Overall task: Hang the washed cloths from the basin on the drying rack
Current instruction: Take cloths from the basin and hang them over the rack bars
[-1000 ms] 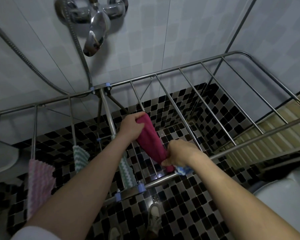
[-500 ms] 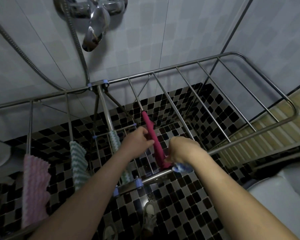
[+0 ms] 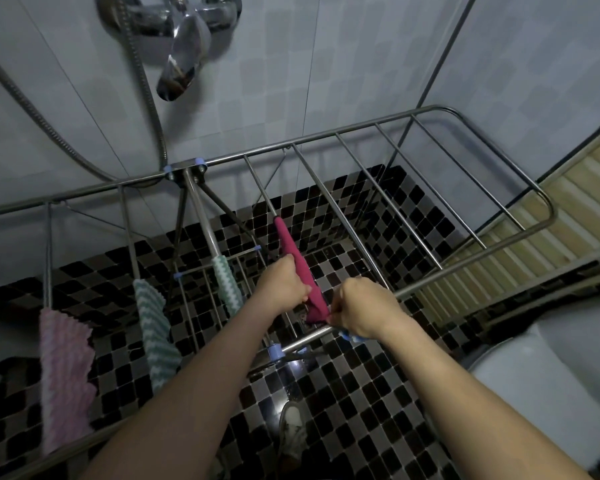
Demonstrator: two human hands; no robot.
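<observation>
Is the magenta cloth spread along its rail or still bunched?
Spread. The magenta cloth lies lengthwise along one rail of the drying rack, with the left hand and right hand at its near end.

Home bathroom, shower tap (image 3: 184, 46), mosaic floor (image 3: 354, 393)

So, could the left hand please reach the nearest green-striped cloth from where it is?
Probably yes: the green-striped cloth hangs just left of the left hand with nothing between, though that hand currently grips the magenta cloth.

Chrome tap (image 3: 184, 46) on pale tiled wall (image 3: 361, 64); shower hose (image 3: 142, 81), black-and-grey mosaic floor (image 3: 343, 393), shoe (image 3: 291, 427)
</observation>
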